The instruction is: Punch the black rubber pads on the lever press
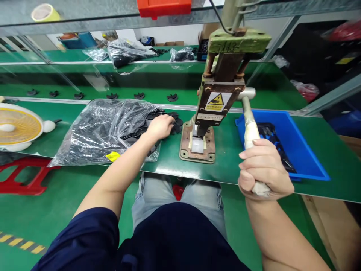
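black parts (177, 122) lie under the left hand (160, 127).

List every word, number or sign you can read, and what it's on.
Yellow triangle hand-warning sign, on the press front: characters beneath too blurred.
White strip, below that sign: characters too small to read.
Dark handwritten marks, on the press top: too unclear to quote.

The parts (138, 127) are black, the bin (299, 146) blue.
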Demonstrator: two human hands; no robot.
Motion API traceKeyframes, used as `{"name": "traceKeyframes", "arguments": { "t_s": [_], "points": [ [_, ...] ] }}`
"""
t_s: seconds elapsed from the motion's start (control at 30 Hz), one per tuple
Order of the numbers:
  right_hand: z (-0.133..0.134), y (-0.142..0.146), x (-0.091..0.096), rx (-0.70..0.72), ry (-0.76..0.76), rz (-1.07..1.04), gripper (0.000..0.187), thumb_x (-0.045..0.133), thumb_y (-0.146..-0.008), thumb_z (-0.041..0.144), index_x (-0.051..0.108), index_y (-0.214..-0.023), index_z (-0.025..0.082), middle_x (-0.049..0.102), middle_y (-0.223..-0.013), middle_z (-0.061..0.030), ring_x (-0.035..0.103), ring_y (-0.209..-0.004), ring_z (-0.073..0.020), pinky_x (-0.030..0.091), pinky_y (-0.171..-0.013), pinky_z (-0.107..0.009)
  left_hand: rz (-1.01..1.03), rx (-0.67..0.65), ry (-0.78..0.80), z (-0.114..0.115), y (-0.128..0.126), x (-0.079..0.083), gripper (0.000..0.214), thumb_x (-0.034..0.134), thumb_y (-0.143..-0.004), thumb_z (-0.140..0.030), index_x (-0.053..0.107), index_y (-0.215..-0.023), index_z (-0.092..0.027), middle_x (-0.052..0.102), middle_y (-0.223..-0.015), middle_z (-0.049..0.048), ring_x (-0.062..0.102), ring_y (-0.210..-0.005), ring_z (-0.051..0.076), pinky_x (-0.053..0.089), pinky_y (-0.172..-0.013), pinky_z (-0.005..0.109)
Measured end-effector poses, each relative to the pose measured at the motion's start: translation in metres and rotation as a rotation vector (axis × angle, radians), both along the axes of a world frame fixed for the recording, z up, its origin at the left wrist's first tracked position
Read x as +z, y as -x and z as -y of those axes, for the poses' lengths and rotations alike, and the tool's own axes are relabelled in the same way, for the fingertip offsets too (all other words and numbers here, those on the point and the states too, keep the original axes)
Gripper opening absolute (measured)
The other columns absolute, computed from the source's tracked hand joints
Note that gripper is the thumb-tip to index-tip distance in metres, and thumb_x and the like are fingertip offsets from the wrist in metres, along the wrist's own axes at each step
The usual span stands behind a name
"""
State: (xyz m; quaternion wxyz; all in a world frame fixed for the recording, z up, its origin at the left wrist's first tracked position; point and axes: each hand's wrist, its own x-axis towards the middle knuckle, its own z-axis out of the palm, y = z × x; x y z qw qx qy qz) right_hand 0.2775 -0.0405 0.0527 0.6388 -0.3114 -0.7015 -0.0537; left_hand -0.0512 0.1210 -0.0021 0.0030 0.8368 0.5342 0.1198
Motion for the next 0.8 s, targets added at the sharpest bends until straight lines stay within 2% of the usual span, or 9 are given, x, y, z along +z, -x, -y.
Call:
{"name": "traceKeyframes", "arguments": {
  "t_s": [0.07, 0.13, 0.23, 0.33, 0.47, 0.6, 0.73, 0.8],
  "points": [
    [0.000, 0.001, 0.000, 0.000, -0.008, -0.009, 0.013, 0.066, -0.083, 0.037, 0.062, -0.071, 0.037, 0.064, -0.059, 0.0087, 0.071, -0.062, -0.0215, 0.066, -0.092, -0.059, -0.059, 0.066, 0.026, -0.023, 0.022, 0.001, 0.037, 0.059, -0.101, -0.027, 0.075, -0.132, -0.017, 0.076, -0.130, 0.0155, 0.067, -0.124, 0.034, 0.052, -0.110, 0.045],
    [0.000, 0.002, 0.000, -0.003, -0.011, -0.016, 0.018, 0.066, -0.083, 0.036, 0.058, -0.067, 0.034, 0.064, -0.060, 0.0081, 0.071, -0.063, -0.0204, 0.066, -0.092, -0.058, -0.121, 0.058, 0.085, -0.045, 0.035, -0.002, 0.044, 0.063, -0.096, -0.027, 0.074, -0.138, -0.018, 0.076, -0.134, 0.0151, 0.066, -0.126, 0.034, 0.050, -0.112, 0.046],
    [0.000, 0.002, 0.000, -0.008, -0.030, -0.009, 0.021, 0.065, -0.084, 0.037, 0.056, -0.066, 0.032, 0.064, -0.059, 0.0066, 0.071, -0.063, -0.0205, 0.066, -0.091, -0.057, -0.222, 0.001, 0.179, -0.068, 0.035, -0.007, 0.061, 0.070, -0.087, -0.025, 0.070, -0.148, -0.021, 0.073, -0.142, 0.0133, 0.063, -0.131, 0.035, 0.049, -0.114, 0.046],
    [0.000, 0.002, 0.000, -0.016, -0.019, 0.004, 0.019, 0.065, -0.085, 0.037, 0.056, -0.068, 0.033, 0.065, -0.060, 0.0071, 0.072, -0.064, -0.0211, 0.066, -0.093, -0.058, -0.305, -0.035, 0.222, -0.079, 0.026, -0.010, 0.070, 0.070, -0.081, -0.021, 0.068, -0.151, -0.022, 0.070, -0.148, 0.0141, 0.062, -0.133, 0.035, 0.048, -0.115, 0.046],
    [0.000, 0.002, 0.001, 0.003, -0.011, -0.008, 0.019, 0.065, -0.083, 0.035, 0.055, -0.068, 0.032, 0.064, -0.060, 0.0077, 0.072, -0.065, -0.0213, 0.065, -0.094, -0.059, -0.341, -0.077, 0.207, -0.080, 0.022, -0.008, 0.058, 0.068, -0.083, -0.021, 0.076, -0.140, -0.021, 0.074, -0.142, 0.0148, 0.063, -0.130, 0.036, 0.047, -0.114, 0.048],
    [0.001, 0.005, 0.002, 0.027, -0.022, -0.022, 0.021, 0.065, -0.085, 0.034, 0.054, -0.068, 0.031, 0.063, -0.061, 0.0064, 0.071, -0.066, -0.0216, 0.065, -0.093, -0.060, -0.292, -0.046, 0.169, -0.070, 0.026, -0.003, 0.039, 0.062, -0.092, -0.026, 0.082, -0.126, -0.022, 0.079, -0.129, 0.0126, 0.066, -0.123, 0.033, 0.048, -0.110, 0.044],
    [-0.002, 0.006, 0.002, 0.026, -0.046, -0.020, 0.023, 0.064, -0.089, 0.034, 0.054, -0.069, 0.029, 0.063, -0.062, 0.0061, 0.071, -0.068, -0.0185, 0.065, -0.095, -0.056, -0.210, -0.015, 0.131, -0.053, 0.030, 0.009, 0.036, 0.055, -0.100, -0.026, 0.078, -0.126, -0.017, 0.078, -0.125, 0.0144, 0.070, -0.116, 0.029, 0.052, -0.103, 0.038],
    [-0.005, 0.005, 0.002, 0.060, -0.106, -0.009, 0.023, 0.066, -0.088, 0.031, 0.054, -0.069, 0.027, 0.063, -0.063, 0.0066, 0.071, -0.070, -0.0162, 0.064, -0.095, -0.053, -0.159, -0.044, 0.106, -0.040, 0.029, 0.018, 0.036, 0.051, -0.102, -0.025, 0.074, -0.129, -0.016, 0.077, -0.123, 0.0152, 0.071, -0.113, 0.029, 0.053, -0.099, 0.036]
  ]
}}
